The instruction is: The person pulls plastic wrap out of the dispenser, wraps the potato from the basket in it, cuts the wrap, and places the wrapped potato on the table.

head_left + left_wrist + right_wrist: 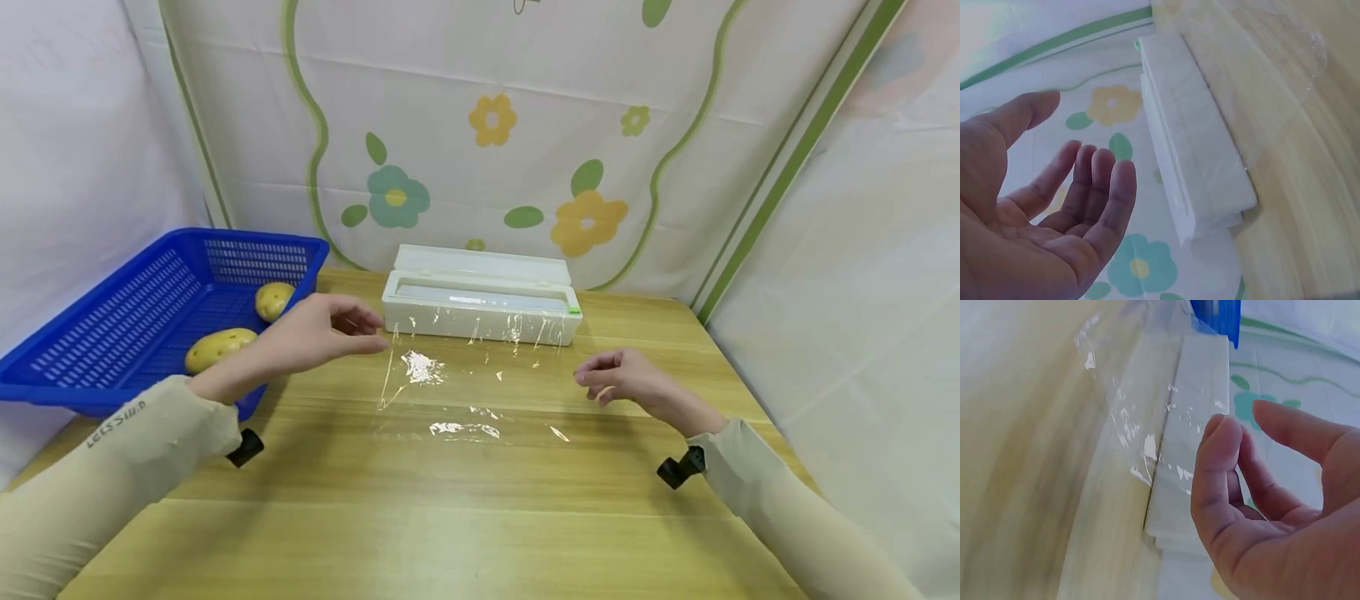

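A white cling film dispenser box (480, 324) stands at the back of the table with its lid (483, 262) raised. From its front, a sheet of clear cling film (465, 392) stretches over the wood, showing as bright glints. My left hand (318, 333) hovers by the box's left end; the left wrist view shows its thumb and fingers (1104, 194) apart with nothing between them. Right of the film, my right hand (633, 382) is in the air, fingers loosely bent. In the right wrist view its thumb stands away from the fingers (1219, 469), and nothing is held.
A blue plastic basket (112, 312) sits at the left, holding two potatoes, one nearer (217, 348) and one farther (273, 301). Behind the wooden table (465, 533) hangs a white cloth (450, 75) with printed flowers. Pale cloth walls rise on both sides.
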`<control>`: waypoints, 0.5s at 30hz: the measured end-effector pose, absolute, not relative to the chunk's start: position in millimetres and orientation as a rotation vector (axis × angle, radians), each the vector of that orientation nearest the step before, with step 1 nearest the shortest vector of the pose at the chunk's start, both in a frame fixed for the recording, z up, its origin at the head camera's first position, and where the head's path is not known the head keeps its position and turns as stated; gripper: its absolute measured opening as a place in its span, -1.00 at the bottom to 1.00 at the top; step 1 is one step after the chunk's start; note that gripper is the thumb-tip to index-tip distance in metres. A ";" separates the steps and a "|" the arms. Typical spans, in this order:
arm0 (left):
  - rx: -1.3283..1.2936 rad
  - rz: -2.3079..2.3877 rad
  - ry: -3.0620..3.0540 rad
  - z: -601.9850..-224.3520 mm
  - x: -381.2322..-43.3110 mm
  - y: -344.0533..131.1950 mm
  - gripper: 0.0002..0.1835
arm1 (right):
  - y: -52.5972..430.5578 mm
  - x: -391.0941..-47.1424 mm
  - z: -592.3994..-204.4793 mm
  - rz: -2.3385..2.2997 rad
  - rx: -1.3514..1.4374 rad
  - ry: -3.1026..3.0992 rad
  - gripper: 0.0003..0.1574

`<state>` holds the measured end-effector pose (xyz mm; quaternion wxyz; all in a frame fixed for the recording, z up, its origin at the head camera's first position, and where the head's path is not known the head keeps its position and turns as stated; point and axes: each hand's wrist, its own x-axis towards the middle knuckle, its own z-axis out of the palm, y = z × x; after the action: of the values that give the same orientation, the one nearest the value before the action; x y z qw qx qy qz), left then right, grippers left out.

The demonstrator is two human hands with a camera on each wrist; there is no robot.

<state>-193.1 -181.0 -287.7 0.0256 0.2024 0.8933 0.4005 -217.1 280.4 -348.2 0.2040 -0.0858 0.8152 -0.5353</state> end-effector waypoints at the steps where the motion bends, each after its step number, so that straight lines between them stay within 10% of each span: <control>1: 0.625 1.241 2.755 -285.3 -194.3 -183.4 -0.59 | 282.5 -219.9 -348.1 -1.535 -0.221 2.265 -0.58; 15: 0.479 1.138 2.827 -263.3 -215.3 -235.8 -0.38 | 298.8 -257.8 -348.9 -1.773 -0.030 2.411 -0.41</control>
<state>-215.3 -235.8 -263.3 0.0284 0.1551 0.9161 0.3687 -257.8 298.8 -348.9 0.0741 -0.0098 0.8033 -0.5908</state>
